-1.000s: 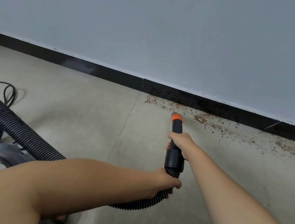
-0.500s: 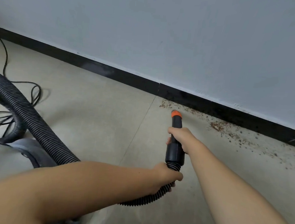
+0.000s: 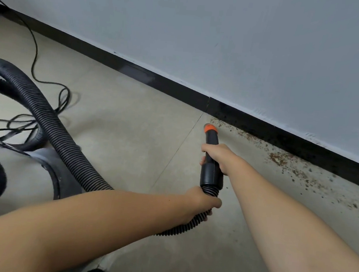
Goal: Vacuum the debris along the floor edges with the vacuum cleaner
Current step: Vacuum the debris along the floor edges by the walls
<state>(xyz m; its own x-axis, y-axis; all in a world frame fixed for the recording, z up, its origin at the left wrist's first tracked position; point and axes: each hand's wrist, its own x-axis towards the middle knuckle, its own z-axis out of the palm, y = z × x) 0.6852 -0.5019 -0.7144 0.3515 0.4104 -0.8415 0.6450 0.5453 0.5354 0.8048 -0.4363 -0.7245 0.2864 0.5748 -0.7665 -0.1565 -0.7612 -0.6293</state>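
Head view: nozzle at the near end of the debris line

Head view, the only one. The right hand wraps its grip round the black nozzle at about the middle, steering the orange tip, which points toward 12 o'clock at the floor just short of the skirting. The left hand holds the ribbed hose right behind the nozzle cuff, probably to carry the hose's weight and keep it from dragging the tip off line. From there the hose loops back toward 9 o'clock to the vacuum body, with a cord trailing along the floor beyond it.

Debris is a reddish-brown scatter of small crumbs, lying in a band along the foot of the skirting. It starts just beside the tip and runs toward 3 o'clock, densest in one patch partway along, thinner further out. Floor toward 10 o'clock along the skirting looks clean, so the sweep seems to be heading rightward with most of the band left to do.
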